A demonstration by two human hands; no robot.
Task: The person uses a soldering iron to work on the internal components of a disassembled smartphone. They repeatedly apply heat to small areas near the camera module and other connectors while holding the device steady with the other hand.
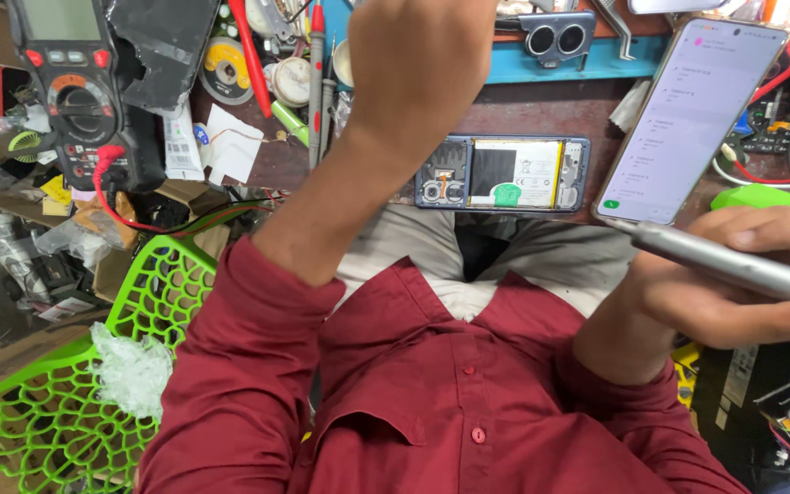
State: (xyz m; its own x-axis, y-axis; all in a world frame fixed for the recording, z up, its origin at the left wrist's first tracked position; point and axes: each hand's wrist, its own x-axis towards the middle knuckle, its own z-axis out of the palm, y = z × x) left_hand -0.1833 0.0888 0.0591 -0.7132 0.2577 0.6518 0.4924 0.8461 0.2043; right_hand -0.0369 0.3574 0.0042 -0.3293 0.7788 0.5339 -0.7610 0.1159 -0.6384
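Note:
My left hand is raised over the workbench at the top middle; its fingers curl away out of sight. Just below and to the right of it lies an opened phone, back cover off, with its battery and camera modules showing. At the right, my right hand grips a silver pen-shaped tool, whose tip points left toward the lower corner of a second phone. That phone leans with its screen lit and showing a white list.
A black and red multimeter with a red lead sits at top left. Screwdrivers, tape rolls and small parts crowd the bench's back. A blue tray lies behind the opened phone. A green lattice chair stands at lower left.

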